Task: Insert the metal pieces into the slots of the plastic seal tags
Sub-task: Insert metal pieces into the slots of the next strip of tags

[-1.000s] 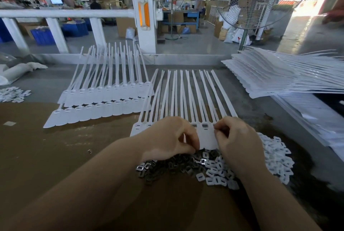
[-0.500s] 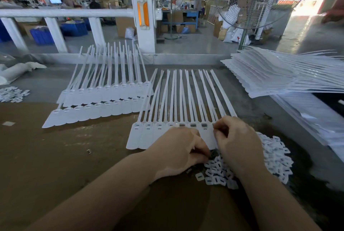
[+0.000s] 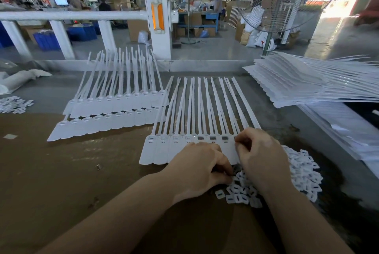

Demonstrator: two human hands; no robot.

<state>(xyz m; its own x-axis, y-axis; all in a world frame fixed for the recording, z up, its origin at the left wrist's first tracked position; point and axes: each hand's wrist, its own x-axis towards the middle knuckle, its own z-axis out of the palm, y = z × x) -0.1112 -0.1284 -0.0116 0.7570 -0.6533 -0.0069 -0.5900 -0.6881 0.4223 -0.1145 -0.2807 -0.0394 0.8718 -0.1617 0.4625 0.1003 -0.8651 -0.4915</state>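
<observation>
The left hand [image 3: 202, 168] curls its fingers down into the pile at the near edge of the tag row; what it pinches is hidden. The right hand [image 3: 260, 157] pinches at the rightmost slot of the seal tags [image 3: 185, 145], lying side by side on the tabletop [image 3: 61, 171]. White plastic clips [image 3: 303, 173] lie heaped beside it. Farther off, finished tags [image 3: 114, 110] lie in rows.

1. Hands: two, one left hand [image 3: 202, 168] and one right hand [image 3: 263, 157].
2. Row of seal tags [image 3: 164, 149] under the hands: seven slotted heads visible left of the right hand; further ones hidden.
3. Two more tag rows [image 3: 114, 114] beyond the left hand.
4. White clips [image 3: 303, 171] beside the right hand: too many to count.
5. One loose metal piece [image 3: 98, 167] left of the left hand.
</observation>
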